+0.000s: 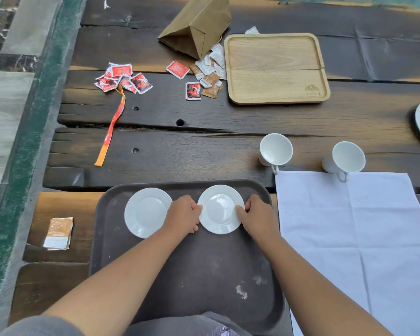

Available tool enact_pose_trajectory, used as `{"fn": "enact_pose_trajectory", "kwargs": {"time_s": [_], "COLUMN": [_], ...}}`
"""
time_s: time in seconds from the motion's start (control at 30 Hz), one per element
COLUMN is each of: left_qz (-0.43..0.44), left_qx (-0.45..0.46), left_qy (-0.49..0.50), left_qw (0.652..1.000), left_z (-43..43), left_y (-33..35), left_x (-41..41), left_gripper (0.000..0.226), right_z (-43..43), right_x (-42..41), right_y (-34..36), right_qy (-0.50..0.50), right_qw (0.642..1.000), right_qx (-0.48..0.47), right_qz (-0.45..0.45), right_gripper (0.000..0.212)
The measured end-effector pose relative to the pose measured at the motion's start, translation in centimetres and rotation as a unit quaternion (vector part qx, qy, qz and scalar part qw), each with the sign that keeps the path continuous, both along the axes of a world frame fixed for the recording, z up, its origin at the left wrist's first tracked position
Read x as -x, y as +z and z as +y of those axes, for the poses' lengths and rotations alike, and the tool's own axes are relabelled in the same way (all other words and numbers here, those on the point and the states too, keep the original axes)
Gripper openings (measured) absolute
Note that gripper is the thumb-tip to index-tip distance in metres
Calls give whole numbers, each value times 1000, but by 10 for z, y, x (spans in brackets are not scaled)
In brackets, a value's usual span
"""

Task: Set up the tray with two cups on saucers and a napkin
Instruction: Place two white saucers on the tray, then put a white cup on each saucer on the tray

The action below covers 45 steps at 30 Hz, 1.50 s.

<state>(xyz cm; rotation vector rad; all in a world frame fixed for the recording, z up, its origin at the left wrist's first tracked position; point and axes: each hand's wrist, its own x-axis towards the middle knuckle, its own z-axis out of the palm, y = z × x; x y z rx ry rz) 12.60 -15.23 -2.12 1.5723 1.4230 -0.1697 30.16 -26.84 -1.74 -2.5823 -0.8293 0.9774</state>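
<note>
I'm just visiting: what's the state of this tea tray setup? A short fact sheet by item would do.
Tray: dark, bears both saucers
Left saucer: on tray, not held
Right saucer: on tray, held at its rim by left hand and right hand
Cups: left cup and right cup, both on table, off tray
Napkin: white, spread on table right of tray

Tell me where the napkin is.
In the head view the white napkin lies flat on the wooden table, right of the dark tray, with the two white cups at its far edge.
</note>
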Motion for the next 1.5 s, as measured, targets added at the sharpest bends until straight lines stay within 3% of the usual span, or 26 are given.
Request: {"fn": "enact_pose_trajectory", "kwargs": {"time_s": [0.3, 0.57, 0.83, 1.03, 1.3, 1.5], "left_qz": [-17, -33, -23, -2, 12, 30], "left_qx": [-57, -131, -167, -188, -204, -204], "left_qy": [-100, -259, -334, -337, -308, -304], "left_qw": [993, 956, 927, 923, 929, 930], "left_z": [0, -10, -32, -42, -68, -89], "left_y": [25, 67, 95, 112, 119, 125], "left_x": [19, 37, 49, 37, -16, -60], "left_gripper": [31, 28, 46, 54, 55, 54], "right_z": [-8, -26, -57, -70, -95, -109], "right_x": [9, 32, 55, 38, -19, -75], "right_y": [27, 71, 102, 117, 114, 113], "right_qy": [111, 173, 208, 222, 205, 219], "right_qw": [992, 984, 975, 970, 977, 973], "right_qx": [20, 5, 16, 8, -35, -33], "right_qz": [-62, -48, -75, -101, -53, -61], "right_gripper": [29, 53, 54, 51, 44, 50]}}
